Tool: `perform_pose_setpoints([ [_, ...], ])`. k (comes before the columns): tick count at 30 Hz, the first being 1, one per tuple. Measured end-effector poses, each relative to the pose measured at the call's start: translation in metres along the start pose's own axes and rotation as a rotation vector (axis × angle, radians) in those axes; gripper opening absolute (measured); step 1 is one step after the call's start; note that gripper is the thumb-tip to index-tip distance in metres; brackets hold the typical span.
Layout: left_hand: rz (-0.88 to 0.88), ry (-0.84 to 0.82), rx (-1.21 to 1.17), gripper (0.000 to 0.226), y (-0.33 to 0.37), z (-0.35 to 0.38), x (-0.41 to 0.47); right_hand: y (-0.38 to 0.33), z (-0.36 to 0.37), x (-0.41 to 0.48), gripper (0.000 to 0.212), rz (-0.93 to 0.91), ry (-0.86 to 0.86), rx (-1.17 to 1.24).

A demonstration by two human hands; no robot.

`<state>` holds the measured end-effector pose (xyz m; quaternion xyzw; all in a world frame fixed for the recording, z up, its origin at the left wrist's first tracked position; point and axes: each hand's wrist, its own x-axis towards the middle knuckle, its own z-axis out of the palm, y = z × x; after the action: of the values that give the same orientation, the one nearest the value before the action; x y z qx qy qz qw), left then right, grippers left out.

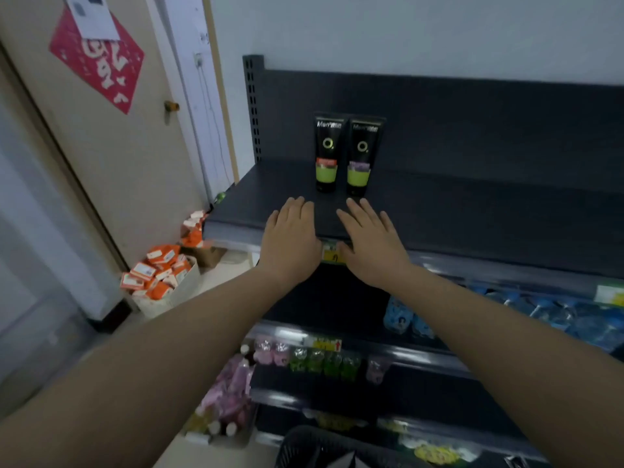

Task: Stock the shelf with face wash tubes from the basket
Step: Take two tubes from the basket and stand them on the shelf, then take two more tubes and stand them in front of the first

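Note:
Two black face wash tubes with green bands stand upright side by side on the dark top shelf [472,211]: the left tube [327,153] and the right tube [362,157]. My left hand [291,237] lies flat with straight fingers at the shelf's front edge, just in front of the left tube. My right hand [371,241] lies flat beside it, in front of the right tube. Neither hand holds anything. The black basket [314,447] shows at the bottom edge, its contents hidden.
Lower shelves carry blue packets [574,319], pink and green sachets [314,359] and yellow items. A box of orange cartons [162,275] sits on the floor at the left by a door. A yellow price tag [332,253] is on the shelf edge between my hands.

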<state>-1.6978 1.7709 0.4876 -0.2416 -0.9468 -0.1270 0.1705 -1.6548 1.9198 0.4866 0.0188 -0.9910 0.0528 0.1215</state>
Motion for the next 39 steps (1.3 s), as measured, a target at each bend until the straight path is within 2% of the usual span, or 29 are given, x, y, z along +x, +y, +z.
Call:
perform_pose_setpoints([
  [8, -0.048, 0.012, 0.043, 0.067, -0.001, 0.034, -0.091, -0.023, 0.049, -0.063, 0.056, -0.280, 0.078, 0.011],
  [12, -0.067, -0.033, 0.058, 0.064, -0.006, 0.061, -0.134, -0.029, 0.085, -0.091, 0.055, -0.367, 0.020, -0.001],
  [14, -0.085, -0.067, 0.053, 0.064, -0.006, 0.077, -0.156, -0.030, 0.103, -0.104, 0.056, -0.374, -0.024, 0.029],
  [18, -0.155, -0.235, 0.082, 0.063, 0.001, 0.116, -0.204, -0.026, 0.146, -0.135, 0.055, -0.372, -0.148, 0.069],
  [23, -0.220, -0.330, 0.016, 0.061, 0.006, 0.166, -0.258, -0.022, 0.195, -0.165, 0.055, -0.356, -0.295, 0.101],
  [29, -0.229, -0.430, -0.107, 0.048, -0.001, 0.227, -0.310, -0.021, 0.258, -0.196, 0.048, -0.345, -0.439, 0.176],
  [33, -0.355, -0.578, -0.190, 0.035, -0.009, 0.266, -0.336, -0.020, 0.302, -0.211, 0.042, -0.313, -0.550, 0.222],
  [39, -0.438, -0.791, -0.230, 0.021, -0.018, 0.316, -0.354, -0.018, 0.368, -0.223, 0.034, -0.279, -0.697, 0.256],
])
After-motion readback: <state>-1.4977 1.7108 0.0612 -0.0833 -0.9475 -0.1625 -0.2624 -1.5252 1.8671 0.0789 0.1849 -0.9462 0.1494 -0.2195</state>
